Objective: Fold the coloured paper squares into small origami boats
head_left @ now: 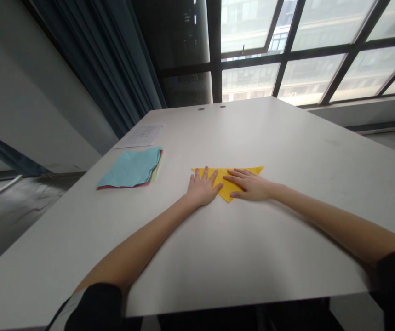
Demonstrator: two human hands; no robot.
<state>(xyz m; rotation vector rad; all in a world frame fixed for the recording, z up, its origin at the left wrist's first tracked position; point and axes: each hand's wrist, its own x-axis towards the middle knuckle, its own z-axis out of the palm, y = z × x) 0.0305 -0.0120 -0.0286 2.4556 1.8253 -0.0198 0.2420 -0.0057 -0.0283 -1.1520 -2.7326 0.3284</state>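
Note:
A yellow triangular piece, folded paper or thin cloth (225, 182), lies on the white table with its long straight side away from me and one corner pointing towards me. My left hand (203, 187) rests flat on its left part, fingers spread. Over the right part lies my right hand (249, 185), palm down with its fingers stretched out to the left. Both hands press on the yellow piece without gripping it, and they cover much of its two sides. Its middle and its near corner show between them.
On the left of the white table (238, 257) lies a stack of coloured sheets (131, 166), light blue on top with red and green edges below. Behind it is a printed paper sheet (144, 136). Blue curtains (104, 55) and large windows (252, 78) stand beyond the table.

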